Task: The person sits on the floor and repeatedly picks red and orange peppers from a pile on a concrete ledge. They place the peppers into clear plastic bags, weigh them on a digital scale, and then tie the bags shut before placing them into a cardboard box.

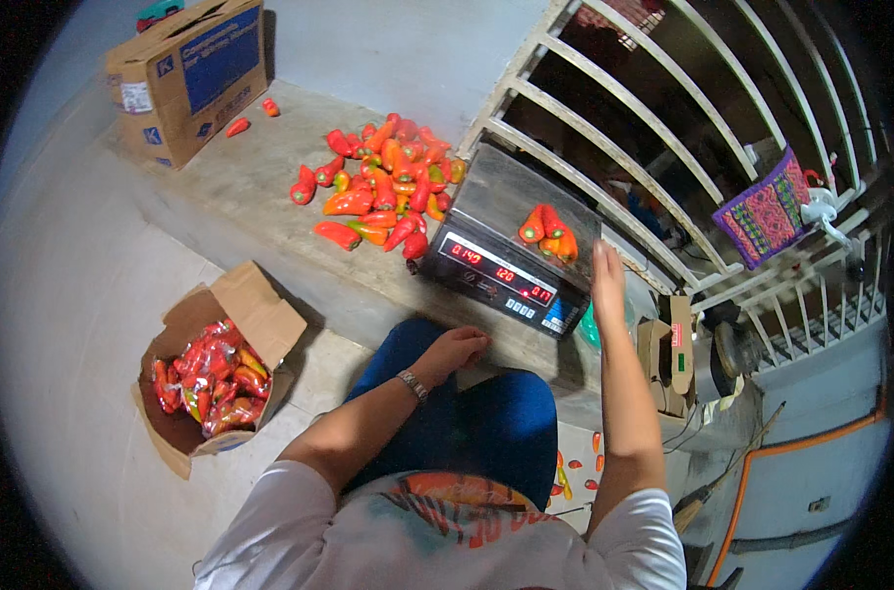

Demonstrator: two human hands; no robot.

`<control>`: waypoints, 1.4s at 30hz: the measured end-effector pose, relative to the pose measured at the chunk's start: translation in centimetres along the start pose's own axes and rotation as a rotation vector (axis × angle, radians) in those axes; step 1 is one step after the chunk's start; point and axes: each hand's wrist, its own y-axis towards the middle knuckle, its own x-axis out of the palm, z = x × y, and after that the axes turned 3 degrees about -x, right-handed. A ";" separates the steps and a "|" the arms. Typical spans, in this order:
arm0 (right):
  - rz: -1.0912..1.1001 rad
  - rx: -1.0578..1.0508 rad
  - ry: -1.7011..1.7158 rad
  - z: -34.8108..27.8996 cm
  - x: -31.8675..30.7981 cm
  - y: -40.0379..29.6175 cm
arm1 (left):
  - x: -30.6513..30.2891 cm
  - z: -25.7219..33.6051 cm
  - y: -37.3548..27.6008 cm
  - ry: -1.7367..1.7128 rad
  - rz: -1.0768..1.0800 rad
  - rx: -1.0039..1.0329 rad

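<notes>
A digital scale (517, 243) with a lit red display stands on the concrete ledge (233, 173). Several red and orange peppers (554, 232) lie together on the right part of its plate. My right hand (607, 276) is upright beside the scale's right edge, its fingers extended; whether it touches anything there is unclear. Over my lap is my left hand (458, 349), fingers curled, with no object visible in it. Left of the scale a loose pile of red, orange and partly green peppers (388, 184) covers part of the ledge.
On the floor at left, an open cardboard box (259, 313) holds bagged peppers (215, 376). A larger carton (189, 81) stands on the ledge. White metal bars (609, 155) rise behind the scale. Green plastic (589, 328), cartons (661, 354) and a broom (698, 501) are at right; loose peppers (563, 476) lie below.
</notes>
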 end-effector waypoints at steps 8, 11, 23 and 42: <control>-0.567 -0.188 -0.380 0.6 -3.0 -24.3 | 0.0 -0.1 -0.5 -0.009 0.028 0.053; -0.487 -0.148 -0.378 -1.5 -3.5 -25.5 | -0.1 0.3 -0.9 0.090 0.139 0.125; -0.379 -0.114 -0.310 -0.7 -3.5 -25.5 | -14.3 9.5 -2.0 1.392 1.243 0.322; -0.397 -0.083 -0.348 -1.5 -3.7 -24.8 | -10.2 10.7 -6.3 -0.772 -0.107 0.455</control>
